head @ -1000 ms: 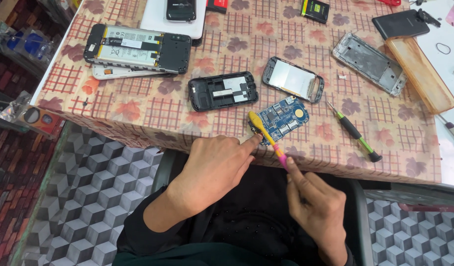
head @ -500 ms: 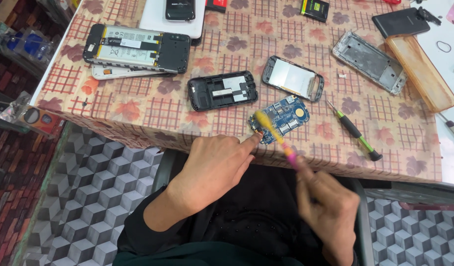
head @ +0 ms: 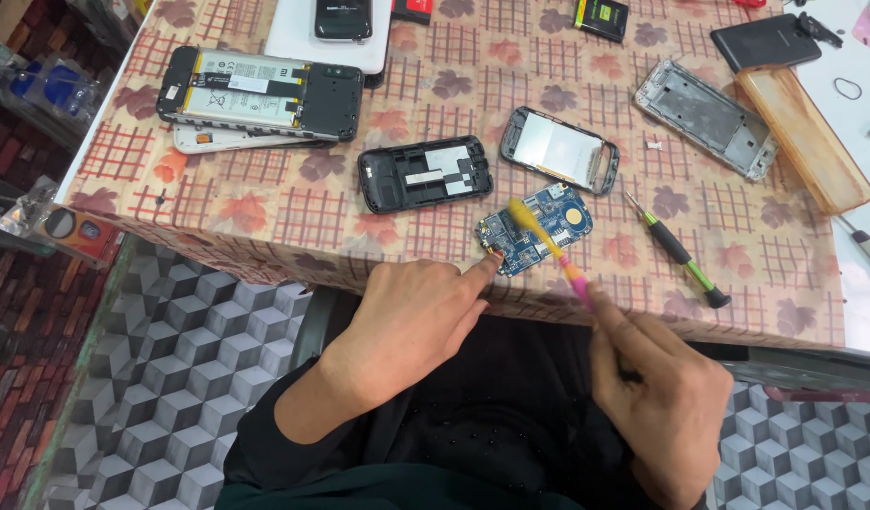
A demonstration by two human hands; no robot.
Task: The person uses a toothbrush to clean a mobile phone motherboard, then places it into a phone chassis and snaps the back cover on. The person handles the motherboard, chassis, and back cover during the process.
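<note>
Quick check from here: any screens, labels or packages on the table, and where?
Loose phone screen: above the blue circuit board, rounded rectangle, pale grey in a dark frame.
Battery label: on the opened phone, far left; white rectangle with dark print.
Small pack: top edge, black and yellow.

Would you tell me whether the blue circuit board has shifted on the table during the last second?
No; the blue circuit board stays just below the silver phone frame.

Circuit board [head: 537,229]: matt blue laminate, shiny metal contacts. Brush [head: 548,253]: glossy yellow-pink plastic. Tablecloth [head: 265,203]: smooth printed vinyl-like sheet. Phone frame [head: 707,119]: bare dull metal. Back shell [head: 426,174]: matt black plastic. Screwdriver [head: 679,252]: metal shaft, rubbery-looking grip.
</note>
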